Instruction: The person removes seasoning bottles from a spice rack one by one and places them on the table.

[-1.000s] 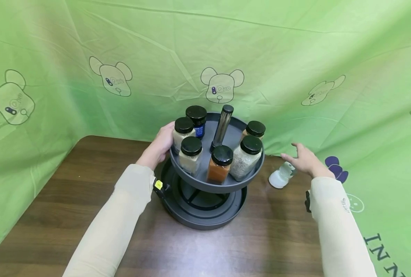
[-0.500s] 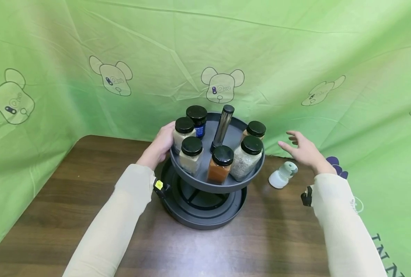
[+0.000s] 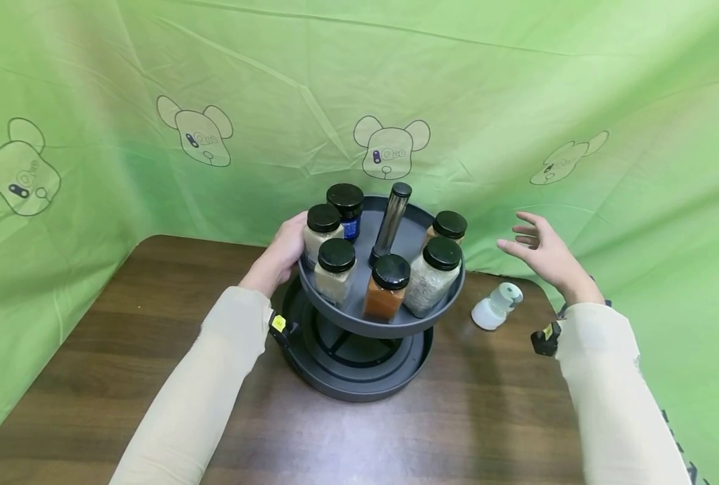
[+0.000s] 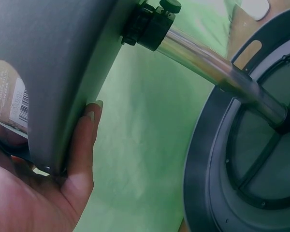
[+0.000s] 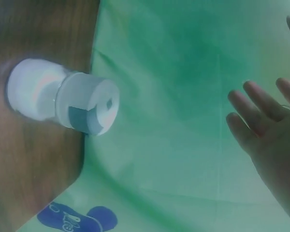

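A grey two-tier turntable rack stands mid-table, its upper tray (image 3: 390, 331) carrying several black-lidded jars around a metal post (image 3: 390, 225). My left hand (image 3: 279, 254) grips that tray's left rim; in the left wrist view, fingers (image 4: 84, 140) lie along its underside. The jar nearest this hand is a pale one (image 3: 322, 232). My right hand (image 3: 544, 252), fingers spread and holding nothing, is raised above and behind a small white bottle (image 3: 496, 306) right of the rack. In the right wrist view the bottle (image 5: 63, 96) stands upright on the wood, apart from the hand.
The rack's lower tray (image 3: 359, 387) sits on the brown wooden table (image 3: 172, 377). Green printed cloth (image 3: 275, 101) hangs behind and beside the table, close to the bottle. An orange-filled jar (image 3: 384, 300) and a jar of pale grains (image 3: 429, 286) stand at the upper tray's front.
My right hand has lifted up and to the right, away from the white bottle, which now shows fully. My left hand keeps its place on the upper tray.
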`<state>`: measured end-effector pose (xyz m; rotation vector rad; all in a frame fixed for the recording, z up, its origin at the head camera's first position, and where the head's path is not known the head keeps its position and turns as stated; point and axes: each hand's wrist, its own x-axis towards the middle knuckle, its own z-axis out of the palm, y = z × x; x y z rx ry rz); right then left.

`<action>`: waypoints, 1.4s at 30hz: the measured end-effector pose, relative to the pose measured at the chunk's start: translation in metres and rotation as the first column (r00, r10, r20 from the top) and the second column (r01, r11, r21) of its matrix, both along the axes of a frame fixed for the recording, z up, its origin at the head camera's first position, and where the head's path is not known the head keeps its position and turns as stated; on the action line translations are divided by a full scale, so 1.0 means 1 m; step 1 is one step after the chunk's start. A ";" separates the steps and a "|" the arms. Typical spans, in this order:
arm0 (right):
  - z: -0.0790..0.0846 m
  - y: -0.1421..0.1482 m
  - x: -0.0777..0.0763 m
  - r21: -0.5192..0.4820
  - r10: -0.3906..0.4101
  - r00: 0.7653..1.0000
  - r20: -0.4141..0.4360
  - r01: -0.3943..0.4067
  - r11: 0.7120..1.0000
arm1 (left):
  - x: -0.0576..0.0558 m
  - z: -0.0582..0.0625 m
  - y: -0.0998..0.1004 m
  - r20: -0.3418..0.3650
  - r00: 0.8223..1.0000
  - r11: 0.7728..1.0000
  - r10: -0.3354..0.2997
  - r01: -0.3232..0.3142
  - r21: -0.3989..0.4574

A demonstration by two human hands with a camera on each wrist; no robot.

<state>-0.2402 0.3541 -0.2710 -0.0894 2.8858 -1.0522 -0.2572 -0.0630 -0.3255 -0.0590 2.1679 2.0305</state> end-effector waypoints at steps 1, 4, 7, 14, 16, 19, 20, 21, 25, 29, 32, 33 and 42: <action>0.001 0.000 0.000 0.000 0.009 1.000 0.004 -0.009 1.000 | 0.000 0.000 0.000 0.001 1.000 1.000 0.001 -0.001 0.001; 0.006 -0.002 0.001 -0.002 0.046 0.999 0.000 -0.046 0.999 | 0.000 0.000 0.000 0.004 1.000 1.000 0.005 -0.005 0.001; 0.012 -0.005 0.003 0.011 0.070 0.997 -0.039 -0.070 0.998 | 0.001 0.000 0.000 0.005 1.000 1.000 0.008 -0.008 0.002; 0.028 -0.019 0.006 0.043 0.110 0.982 -0.156 -0.104 0.994 | 0.001 0.000 0.000 -0.007 1.000 1.000 0.002 -0.002 -0.008; 0.032 -0.024 0.008 0.046 0.130 0.977 -0.170 -0.124 0.991 | 0.000 0.000 0.000 -0.005 1.000 1.000 0.004 -0.004 -0.006; 0.037 -0.033 0.010 0.071 0.166 0.970 -0.180 -0.155 0.985 | 0.001 0.000 0.000 -0.002 1.000 1.000 0.008 -0.008 -0.004; 0.039 -0.035 0.011 0.086 0.179 0.967 -0.183 -0.165 0.982 | 0.001 0.000 0.000 0.002 1.000 1.000 0.009 -0.009 -0.004; 0.040 -0.038 0.011 0.094 0.192 0.964 -0.186 -0.177 0.980 | 0.001 0.000 0.000 0.003 1.000 1.000 0.010 -0.010 -0.003; 0.046 -0.046 0.014 0.133 0.242 0.951 -0.194 -0.219 0.967 | 0.000 0.000 0.001 0.004 1.000 1.000 0.011 -0.011 -0.004; 0.050 -0.052 0.016 0.147 0.272 0.942 -0.195 -0.247 0.958 | 0.001 0.000 0.001 -0.005 1.000 1.000 0.008 -0.008 -0.009; 0.053 -0.057 0.019 0.165 0.293 0.936 -0.197 -0.263 0.951 | 0.001 0.000 0.001 -0.010 1.000 1.000 0.004 -0.004 -0.006; 0.054 -0.059 0.020 0.167 0.302 0.932 -0.200 -0.271 0.948 | 0.000 0.000 0.001 -0.011 1.000 1.000 0.003 -0.003 -0.006; 0.054 -0.084 0.028 0.251 0.431 0.860 -0.272 -0.369 0.895 | 0.001 0.000 0.000 -0.011 1.000 1.000 -0.002 0.002 -0.005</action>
